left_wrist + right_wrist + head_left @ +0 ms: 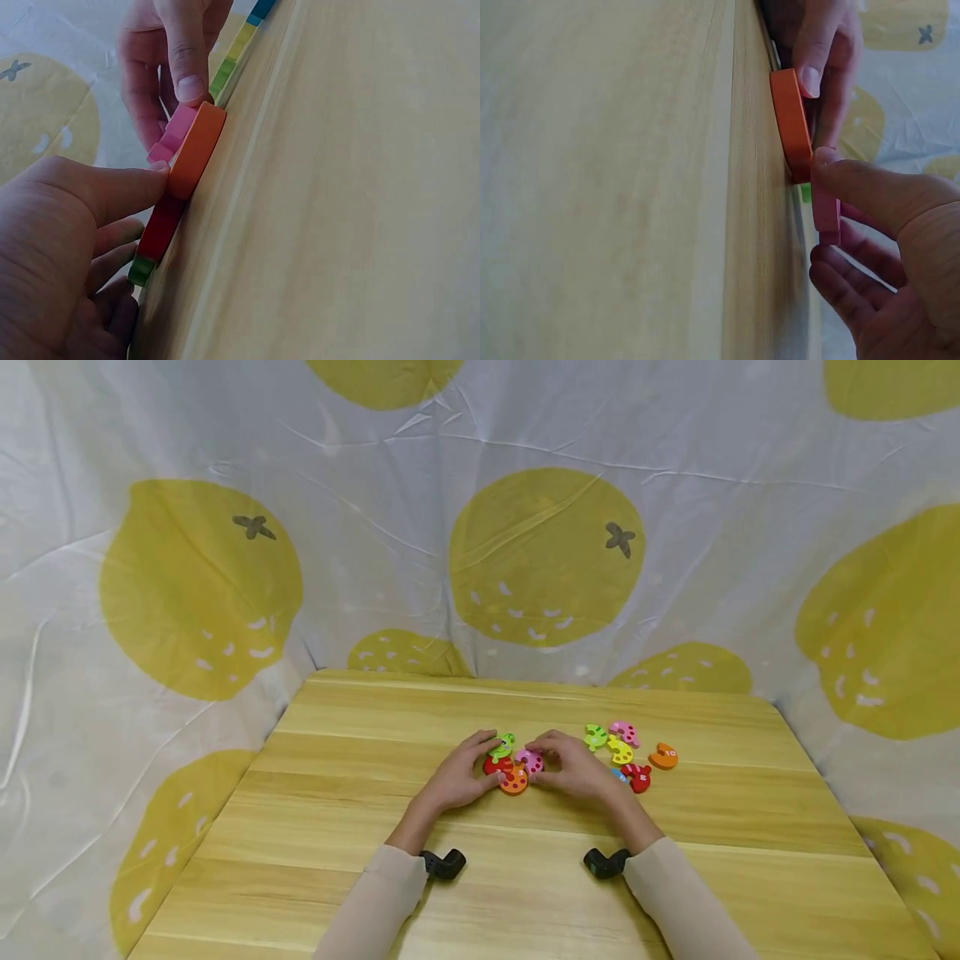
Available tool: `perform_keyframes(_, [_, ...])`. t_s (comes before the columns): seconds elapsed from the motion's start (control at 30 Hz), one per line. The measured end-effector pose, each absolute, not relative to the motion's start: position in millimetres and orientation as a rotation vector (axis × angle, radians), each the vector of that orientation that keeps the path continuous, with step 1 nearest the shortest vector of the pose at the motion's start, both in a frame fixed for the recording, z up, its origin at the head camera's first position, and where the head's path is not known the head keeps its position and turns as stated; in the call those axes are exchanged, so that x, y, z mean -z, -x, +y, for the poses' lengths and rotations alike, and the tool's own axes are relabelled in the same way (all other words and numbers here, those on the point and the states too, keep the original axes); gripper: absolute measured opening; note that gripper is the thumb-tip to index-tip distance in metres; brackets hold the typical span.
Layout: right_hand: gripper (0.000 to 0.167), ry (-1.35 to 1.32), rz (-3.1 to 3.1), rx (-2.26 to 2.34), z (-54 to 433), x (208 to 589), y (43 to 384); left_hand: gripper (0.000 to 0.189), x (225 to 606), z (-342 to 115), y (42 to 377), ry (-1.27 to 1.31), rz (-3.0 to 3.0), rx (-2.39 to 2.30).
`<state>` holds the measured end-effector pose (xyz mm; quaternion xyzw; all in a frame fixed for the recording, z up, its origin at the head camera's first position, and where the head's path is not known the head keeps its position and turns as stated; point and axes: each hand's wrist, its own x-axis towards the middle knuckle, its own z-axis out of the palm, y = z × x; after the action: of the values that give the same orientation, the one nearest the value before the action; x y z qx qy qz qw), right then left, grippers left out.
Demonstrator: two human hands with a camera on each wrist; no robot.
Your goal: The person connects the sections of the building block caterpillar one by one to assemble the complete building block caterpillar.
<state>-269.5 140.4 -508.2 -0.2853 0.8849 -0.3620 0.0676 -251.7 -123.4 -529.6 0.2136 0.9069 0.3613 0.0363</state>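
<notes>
Pink piece touches the orange piece on the table, pinched by the right hand; the left hand clamps orange piece, red piece and green piece, seemingly bracing them.

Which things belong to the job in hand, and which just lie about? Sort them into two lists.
In the job:
left hand
right hand
green head
red piece
orange piece
pink piece

Lying apart, perhaps for later:
loose green
loose pink
loose yellow
loose blue
loose red
orange 10
</notes>
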Motion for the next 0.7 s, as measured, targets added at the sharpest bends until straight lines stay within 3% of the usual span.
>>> perform_keyframes(0.7, [0.044,0.849,2.691,0.984,138.7,513.8,269.8,0.069,528.7,-124.2,249.4,-0.703,2.757,-1.039])
